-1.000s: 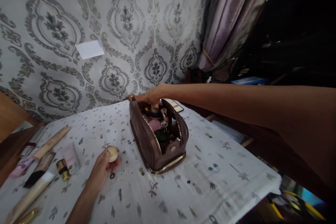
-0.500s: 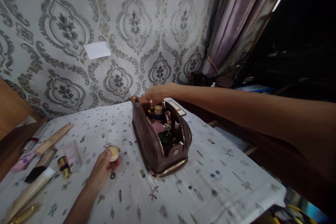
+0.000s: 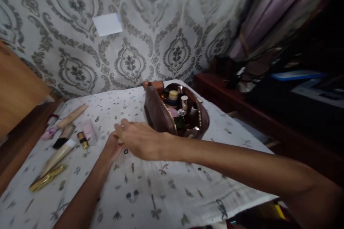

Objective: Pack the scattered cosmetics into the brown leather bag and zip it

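My left hand (image 3: 111,146) is closed round a small round cosmetic jar (image 3: 120,141) with a pale yellow top, low over the cloth. My right hand (image 3: 143,139) reaches across in front of the bag and meets the left hand, its curled fingers over the jar. Most of the jar is hidden behind the fingers. Just behind the right hand, a brown makeup bag (image 3: 153,109) stands unzipped. Inside it are a jar with a yellow lid (image 3: 173,95), a silver-capped bottle (image 3: 184,102) and a dark green bottle (image 3: 179,123).
Left on the patterned cloth (image 3: 150,200) lie a pink tube (image 3: 88,132), a black-and-gold lipstick (image 3: 82,140), a beige tube (image 3: 59,155), a gold tube (image 3: 47,178) and other cosmetics. A wooden panel (image 3: 21,93) borders the left; a dark red ledge (image 3: 215,94) runs along the right.
My right hand has left the far end of the bag and come down to the jar in my left hand. The camera view has shifted, and the gold tube now shows whole.
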### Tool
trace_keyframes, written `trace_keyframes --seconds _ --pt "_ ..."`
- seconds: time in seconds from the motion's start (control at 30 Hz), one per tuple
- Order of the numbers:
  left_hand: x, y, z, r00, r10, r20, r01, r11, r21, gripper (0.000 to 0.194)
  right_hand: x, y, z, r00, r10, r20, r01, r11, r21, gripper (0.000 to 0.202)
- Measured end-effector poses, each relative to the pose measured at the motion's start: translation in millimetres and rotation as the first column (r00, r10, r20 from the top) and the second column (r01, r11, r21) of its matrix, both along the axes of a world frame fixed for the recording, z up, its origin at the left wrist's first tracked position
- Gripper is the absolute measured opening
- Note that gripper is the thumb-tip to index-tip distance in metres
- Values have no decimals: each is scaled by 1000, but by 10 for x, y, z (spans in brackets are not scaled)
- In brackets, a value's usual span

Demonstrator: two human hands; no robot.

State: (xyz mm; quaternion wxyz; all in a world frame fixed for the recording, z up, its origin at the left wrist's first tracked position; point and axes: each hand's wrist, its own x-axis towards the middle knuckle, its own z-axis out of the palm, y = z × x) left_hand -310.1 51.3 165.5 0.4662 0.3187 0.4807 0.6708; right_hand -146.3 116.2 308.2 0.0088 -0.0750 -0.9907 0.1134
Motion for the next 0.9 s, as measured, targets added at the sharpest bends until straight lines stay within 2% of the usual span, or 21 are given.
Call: trace_keyframes --seconds 0.17,0.4,0.47,0.63,0.8,0.9 --pt "-2 -19 -39 998 -62 -1 62 994 87 61 -118 110 -29 999 11 45 -5 992 -130 18" --pt "62 -24 9 984 -177 14 173 973 151 66 -128 151 -83 999 -38 14 40 983 -180 17" --pt "67 -38 60 982 -189 27 182 972 151 64 -112 182 -103 998 -54 -15 50 980 -195 16" --pt "89 -74 167 972 -219 87 203 966 161 42 -63 228 -139 994 -99 -34 90 974 -209 14" --pt "99 -74 129 960 -251 124 232 962 145 37 -28 207 -170 995 -76 -61 62 977 -206 16" --pt "101 -72 110 960 -236 149 219 968 122 41 15 217 -79 996 -62 -71 49 984 -171 16"
